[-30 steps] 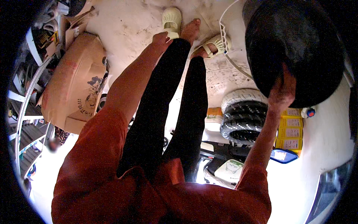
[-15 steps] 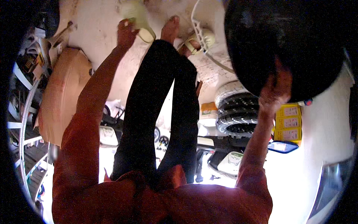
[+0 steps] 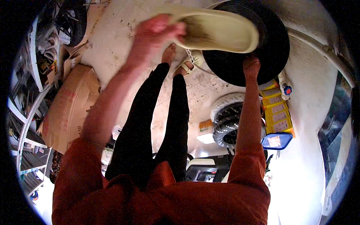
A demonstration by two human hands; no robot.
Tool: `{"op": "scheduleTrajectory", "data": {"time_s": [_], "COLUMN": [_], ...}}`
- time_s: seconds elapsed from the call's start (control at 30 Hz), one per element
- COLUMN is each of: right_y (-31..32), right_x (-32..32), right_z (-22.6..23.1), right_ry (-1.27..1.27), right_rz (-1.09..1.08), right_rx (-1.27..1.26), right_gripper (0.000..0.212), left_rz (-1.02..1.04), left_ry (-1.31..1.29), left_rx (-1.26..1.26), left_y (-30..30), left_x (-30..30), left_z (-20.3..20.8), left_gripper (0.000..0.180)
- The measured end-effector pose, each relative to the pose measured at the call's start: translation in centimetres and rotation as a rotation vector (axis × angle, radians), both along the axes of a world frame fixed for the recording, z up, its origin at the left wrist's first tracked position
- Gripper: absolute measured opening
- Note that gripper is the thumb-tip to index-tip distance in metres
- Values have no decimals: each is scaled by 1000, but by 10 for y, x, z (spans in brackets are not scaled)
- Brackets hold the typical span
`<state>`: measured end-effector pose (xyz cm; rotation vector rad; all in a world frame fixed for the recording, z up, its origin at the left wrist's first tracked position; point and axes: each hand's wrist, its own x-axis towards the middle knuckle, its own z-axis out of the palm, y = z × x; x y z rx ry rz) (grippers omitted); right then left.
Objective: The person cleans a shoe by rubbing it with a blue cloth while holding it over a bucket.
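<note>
My left hand (image 3: 157, 32), smeared by motion, is closed on one end of a pale yellow slipper (image 3: 225, 32). Its long insole faces up, with a dark stain near the hand. The slipper hangs in front of a large black round tub (image 3: 275, 52) and hides part of it. My right hand (image 3: 251, 67), fingers curled, grips the tub near its lower edge; its fingertips are hard to make out. A matching slipper (image 3: 186, 65) is on my right foot, while my left foot (image 3: 169, 54) is bare.
Stacked tyres (image 3: 227, 125) stand below the tub, beside yellow boxes (image 3: 278, 112) and a blue-rimmed tray (image 3: 277, 141). A large cardboard box (image 3: 71, 105) and metal shelving (image 3: 28, 112) line the left. A pipe (image 3: 322, 48) runs along the right wall.
My left hand has lifted the slipper from near the floor and swung it right, over the tub. The tub, with my right hand on it, appears smaller and further left in view.
</note>
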<state>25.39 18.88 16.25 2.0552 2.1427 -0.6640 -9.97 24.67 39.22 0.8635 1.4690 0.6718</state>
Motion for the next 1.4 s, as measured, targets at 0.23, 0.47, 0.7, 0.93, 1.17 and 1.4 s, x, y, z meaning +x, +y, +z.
{"op": "scheduleTrajectory", "data": {"time_s": [0.23,0.47,0.7,0.93,1.17,1.4], "right_y": [52,14,44,73,72,62], "right_x": [-26,5,6,-31,-57,-76], "right_z": [-27,76,320,384,414,430], "right_ry": [14,270,499,501,111,-46], "right_rz": [-193,-180,-353,-161,188,366], "right_rx": [-228,-331,-515,-207,146,359], "right_gripper": [44,54,39,41,41,31], "left_rz": [125,-101,-9,-165,-40,20], "left_ry": [-489,-359,-315,-137,-333,-581], "left_rx": [-18,12,-146,-161,-204,-239], "left_y": [2,5,-12,-8,-6,-5], "left_x": [84,110,117,133,137,130], "left_z": [-17,-6,-64,-41,-1,96], "left_gripper": [20,22,23,20,18,15]}}
